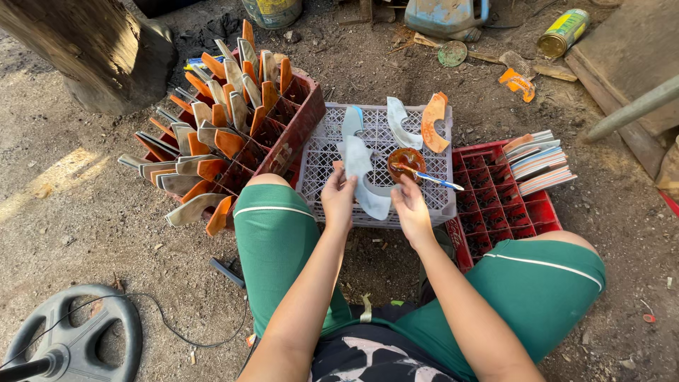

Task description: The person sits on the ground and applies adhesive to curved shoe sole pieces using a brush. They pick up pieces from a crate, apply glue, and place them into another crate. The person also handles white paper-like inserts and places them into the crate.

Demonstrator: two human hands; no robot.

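down on the dirt ground (85,212) a person sat with knees apart in green shorts (283,240), bent over a pale upturned plastic crate (332,159). the left hand (339,198) was closed on the lower edge of a whitish curved piece (364,173), pinching it between thumb and fingers so that it stood up over the crate's grid. the right hand (410,205) was closed around the handle of a small brush (431,178), whose tip lay in a little round tub of orange-brown glue (405,161) sitting on the crate just beside the piece. farther back on the same crate lay another whitish curved piece (400,122) and an orange curved piece (433,122), close together near the far edge. to the person's left a dark red crate (297,120) was tilted and packed with many orange and grey pieces (212,134) standing on end in its cells. to the right a second red crate (509,212) sat flat, with a stack of thin sheets (541,159) resting on its far corner. a grey weight plate (78,336) lay near the left knee.
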